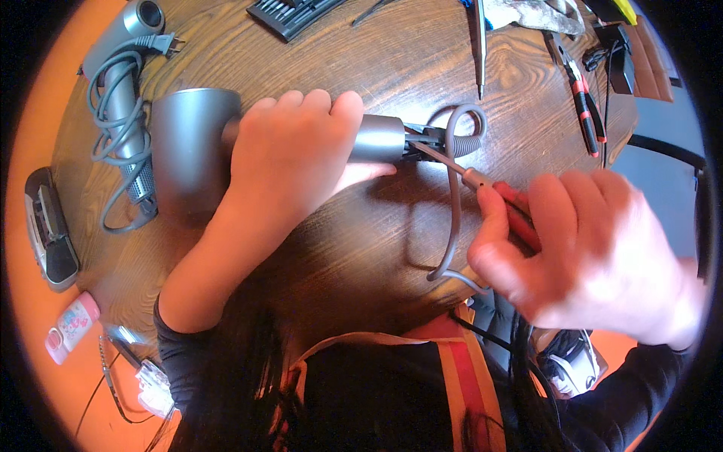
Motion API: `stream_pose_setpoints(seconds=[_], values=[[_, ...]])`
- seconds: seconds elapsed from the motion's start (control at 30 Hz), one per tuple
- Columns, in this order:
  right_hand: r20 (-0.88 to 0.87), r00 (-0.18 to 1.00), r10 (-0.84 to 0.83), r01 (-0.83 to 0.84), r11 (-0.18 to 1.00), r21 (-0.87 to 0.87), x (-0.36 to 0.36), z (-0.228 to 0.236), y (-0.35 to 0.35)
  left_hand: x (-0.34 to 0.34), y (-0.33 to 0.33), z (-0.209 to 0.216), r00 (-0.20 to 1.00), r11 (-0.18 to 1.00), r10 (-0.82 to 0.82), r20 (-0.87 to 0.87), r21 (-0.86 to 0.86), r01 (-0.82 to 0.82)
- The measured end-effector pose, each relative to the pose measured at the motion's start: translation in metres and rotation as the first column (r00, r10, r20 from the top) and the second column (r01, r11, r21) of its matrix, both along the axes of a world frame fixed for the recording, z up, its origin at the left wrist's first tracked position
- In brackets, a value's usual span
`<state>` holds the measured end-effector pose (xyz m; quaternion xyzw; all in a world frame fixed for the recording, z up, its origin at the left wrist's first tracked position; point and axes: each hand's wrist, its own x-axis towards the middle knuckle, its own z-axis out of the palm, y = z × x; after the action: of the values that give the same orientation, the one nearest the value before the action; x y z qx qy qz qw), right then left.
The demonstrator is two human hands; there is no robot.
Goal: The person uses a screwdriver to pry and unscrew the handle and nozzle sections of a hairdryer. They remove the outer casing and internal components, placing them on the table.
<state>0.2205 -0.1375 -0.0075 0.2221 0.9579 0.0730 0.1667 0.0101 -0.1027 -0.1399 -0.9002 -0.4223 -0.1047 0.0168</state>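
Observation:
A grey hair dryer lies across the wooden table, its wide head toward the left. My left hand is closed around its handle. At the handle's right end, dark inner parts show, and a grey cord loops out from there toward the table's near edge. Held in my right hand is a screwdriver with a red and black grip. Its metal shaft slants up and left, with the tip at the dark parts; whether it touches them I cannot tell.
A second grey hair dryer, wrapped in its cord, lies at the left. Toward the back are a black tool case, a pointed metal tool and a pale cloth. Red-handled pliers rest at the far right.

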Motion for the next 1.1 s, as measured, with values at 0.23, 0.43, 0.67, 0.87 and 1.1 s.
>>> stream_pose_setpoints(seconds=[0.23, 0.43, 0.67, 0.87, 1.1], values=[[-0.233, 0.97, -0.071, -0.002, 0.955, -0.296, 0.03, -0.013, 0.042, -0.003, 0.003, -0.003, 0.998, 0.998, 0.013, -0.069, 0.059, -0.008], [-0.286, 0.82, -0.497, 0.166, 0.683, -0.711, 0.061, -0.04, 0.046, -0.003, 0.001, -0.004, 0.998, 0.996, 0.019, -0.061, 0.089, -0.013], [-0.235, 0.945, -0.229, 0.186, 0.964, -0.19, 0.032, -0.024, 0.026, -0.004, 0.002, -0.004, 0.999, 0.993, 0.012, -0.034, 0.117, -0.008], [-0.294, 0.937, -0.189, 0.209, 0.977, 0.037, 0.039, -0.049, 0.017, -0.004, 0.002, -0.005, 0.996, 0.994, 0.022, -0.083, 0.111, -0.013], [-0.45, 0.79, -0.417, 0.328, 0.907, -0.264, 0.05, -0.077, 0.018, -0.005, 0.004, -0.001, 0.999, 0.997, -0.014, -0.03, 0.074, 0.016]])
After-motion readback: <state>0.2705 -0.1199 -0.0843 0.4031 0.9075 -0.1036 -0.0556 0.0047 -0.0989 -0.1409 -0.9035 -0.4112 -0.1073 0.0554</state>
